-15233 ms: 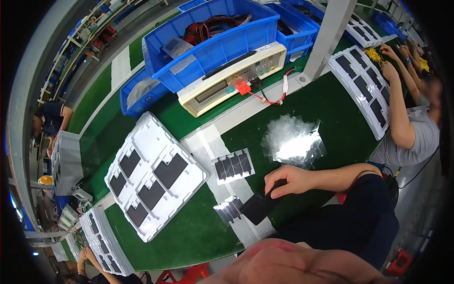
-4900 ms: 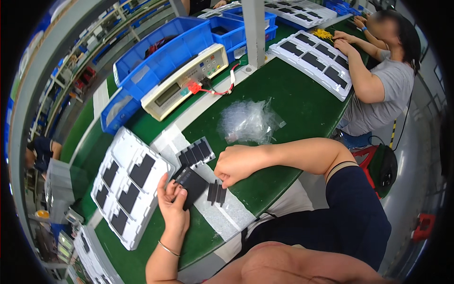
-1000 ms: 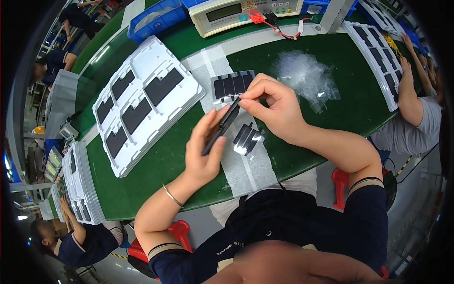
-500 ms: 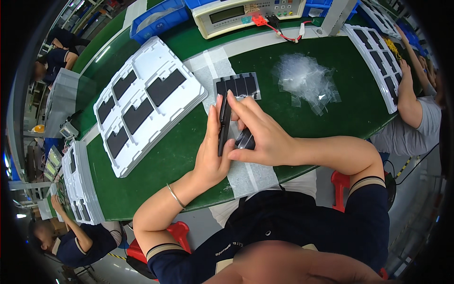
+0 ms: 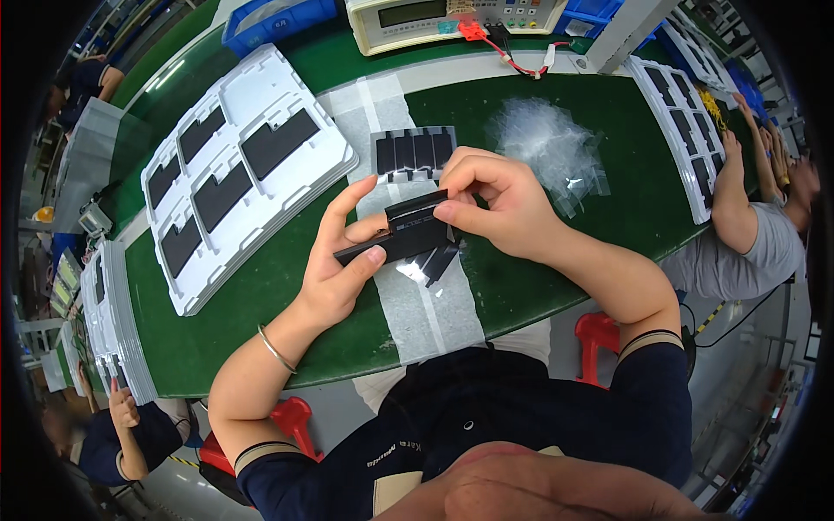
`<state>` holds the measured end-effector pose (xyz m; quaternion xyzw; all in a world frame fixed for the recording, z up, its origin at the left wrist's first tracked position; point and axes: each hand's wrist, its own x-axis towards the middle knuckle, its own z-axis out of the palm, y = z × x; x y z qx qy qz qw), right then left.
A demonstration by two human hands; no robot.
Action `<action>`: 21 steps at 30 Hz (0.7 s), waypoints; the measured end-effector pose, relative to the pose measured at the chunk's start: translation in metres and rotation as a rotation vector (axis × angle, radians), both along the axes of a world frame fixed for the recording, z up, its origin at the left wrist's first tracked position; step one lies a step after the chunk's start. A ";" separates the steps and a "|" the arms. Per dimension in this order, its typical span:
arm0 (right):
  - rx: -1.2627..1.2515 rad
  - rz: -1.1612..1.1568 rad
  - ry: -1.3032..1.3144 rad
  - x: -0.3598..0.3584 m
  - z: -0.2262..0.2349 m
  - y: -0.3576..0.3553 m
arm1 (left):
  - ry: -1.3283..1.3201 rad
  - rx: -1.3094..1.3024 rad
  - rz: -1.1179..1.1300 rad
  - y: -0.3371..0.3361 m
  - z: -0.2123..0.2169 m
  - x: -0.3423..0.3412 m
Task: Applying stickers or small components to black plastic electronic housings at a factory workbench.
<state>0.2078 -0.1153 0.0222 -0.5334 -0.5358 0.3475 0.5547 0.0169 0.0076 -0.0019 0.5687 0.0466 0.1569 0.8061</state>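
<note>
A flat black notched pack [image 5: 417, 234], which looks like a battery, is held flat above the table in both hands. My left hand [image 5: 334, 273] grips its left end, thumb on top and fingers behind. My right hand [image 5: 504, 200] pinches the upper right edge between thumb and fingers; whether a thin film or strip is in that pinch is hidden. Just beyond lies a clear sheet with several black strips [image 5: 415, 154]. Below the pack, a loose black piece with shiny film [image 5: 439, 263] rests on the pale table strip [image 5: 434, 326].
At left, a stack of white trays [image 5: 261, 82] holds several black notched packs. A heap of clear film pieces [image 5: 552, 152] lies right of centre. A tester [image 5: 452, 26] with red leads and a blue bin [image 5: 278, 24] stand at the back. A co-worker's arm [image 5: 734, 187] is at right.
The pack has turned from upright on edge between my palms to lying flat. My right hand has shifted to its upper right edge, and my left fingers have spread. The whole view has shifted slightly.
</note>
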 end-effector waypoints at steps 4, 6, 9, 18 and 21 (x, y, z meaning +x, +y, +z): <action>0.003 -0.004 -0.019 -0.002 -0.001 0.000 | 0.070 0.059 -0.019 0.001 0.001 -0.001; 0.003 0.037 -0.104 -0.001 0.000 0.002 | 0.032 -0.027 -0.036 0.000 -0.001 0.000; 0.090 -0.062 -0.123 -0.008 -0.006 0.004 | 0.055 -0.170 -0.055 -0.006 0.007 0.003; 0.235 -0.069 -0.362 -0.010 0.000 0.000 | 0.096 -0.080 -0.037 -0.004 0.007 -0.001; 0.231 -0.006 -0.368 -0.007 0.001 0.000 | 0.080 -0.098 -0.050 -0.001 0.010 -0.002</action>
